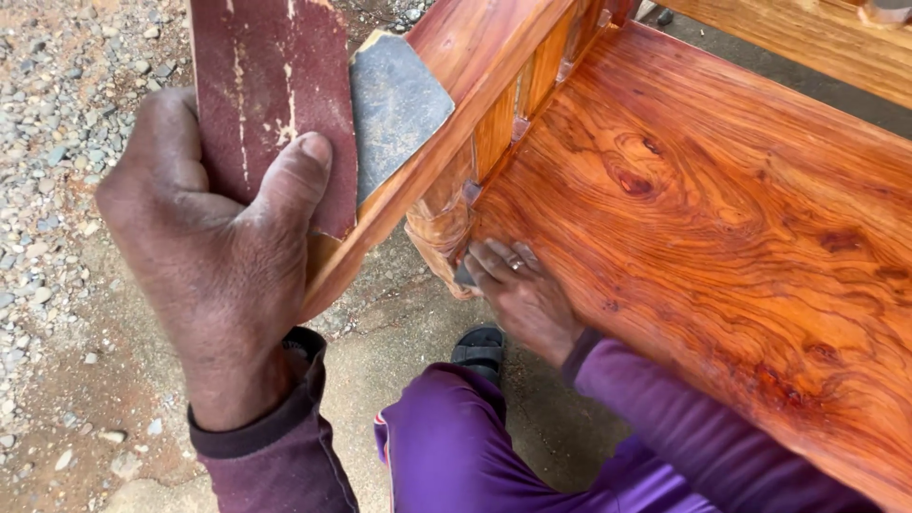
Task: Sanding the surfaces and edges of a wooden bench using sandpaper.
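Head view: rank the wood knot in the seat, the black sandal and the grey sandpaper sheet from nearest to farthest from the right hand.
From the right hand:
1. Black sandal, just below, on the ground.
2. Wood knot, up-right on the seat.
3. Grey sandpaper sheet, upper left, on the armrest.

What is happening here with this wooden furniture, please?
A person is working at a reddish, glossy wooden bench. The left hand holds a worn dark red sheet of sandpaper against the armrest. The right hand presses a small dark piece, hard to identify, against the carved post at the seat's corner. Gravel lies on the ground.
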